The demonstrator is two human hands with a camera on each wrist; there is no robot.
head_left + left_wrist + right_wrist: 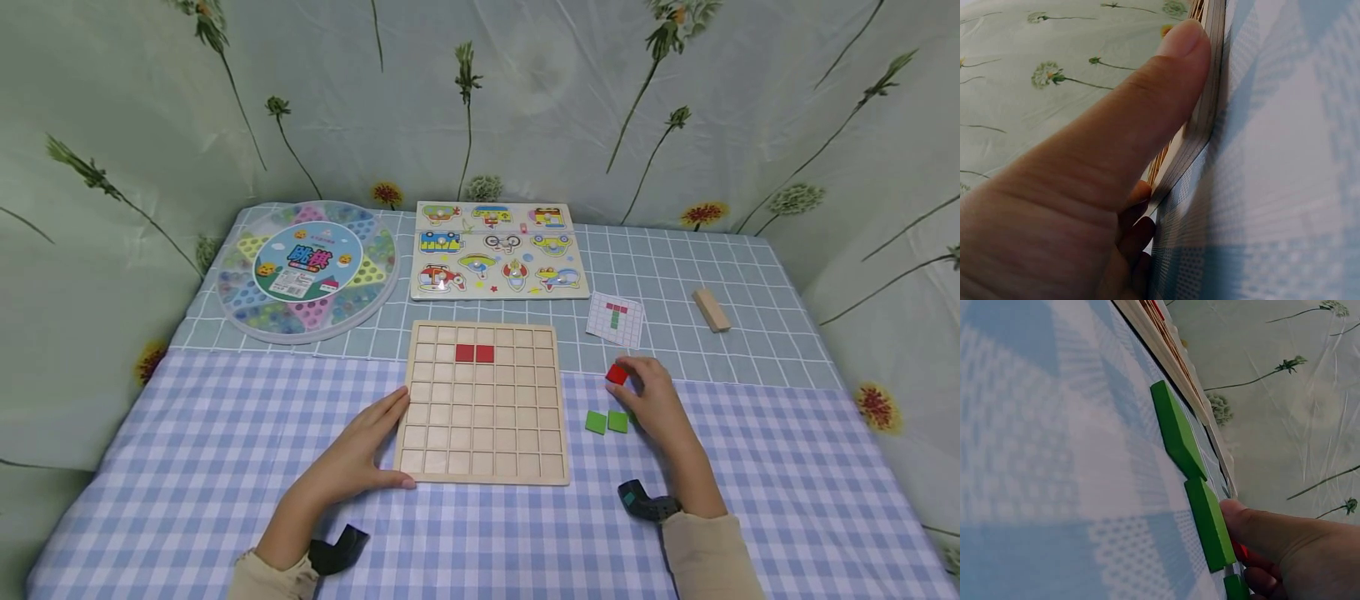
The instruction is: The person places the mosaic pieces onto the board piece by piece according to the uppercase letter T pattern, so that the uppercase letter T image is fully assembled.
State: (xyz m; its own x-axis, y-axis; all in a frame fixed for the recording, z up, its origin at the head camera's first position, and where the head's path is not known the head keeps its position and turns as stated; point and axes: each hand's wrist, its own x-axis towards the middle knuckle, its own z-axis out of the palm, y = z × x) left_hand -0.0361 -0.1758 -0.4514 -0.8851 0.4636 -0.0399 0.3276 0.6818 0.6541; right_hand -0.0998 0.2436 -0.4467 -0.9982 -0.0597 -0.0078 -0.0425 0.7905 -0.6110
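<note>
A square wooden grid board (517, 475) lies on the cloth, with two red tiles (475, 353) side by side in its second row. My left hand (360, 454) rests against the board's left side, fingers extended along it and thumb at the front edge. Right of the board, my right hand (652, 400) pinches a red tile (617, 374) between thumb and fingers. Beside that hand lie two green tiles (596, 422). The right wrist view shows another green tile (1237, 587), partly hidden.
A pattern card (615, 320) with a red and green T shape lies behind my right hand. Farther right is a small wooden block (711, 311). At the back are a picture puzzle board (501, 223) and a round game box (308, 260).
</note>
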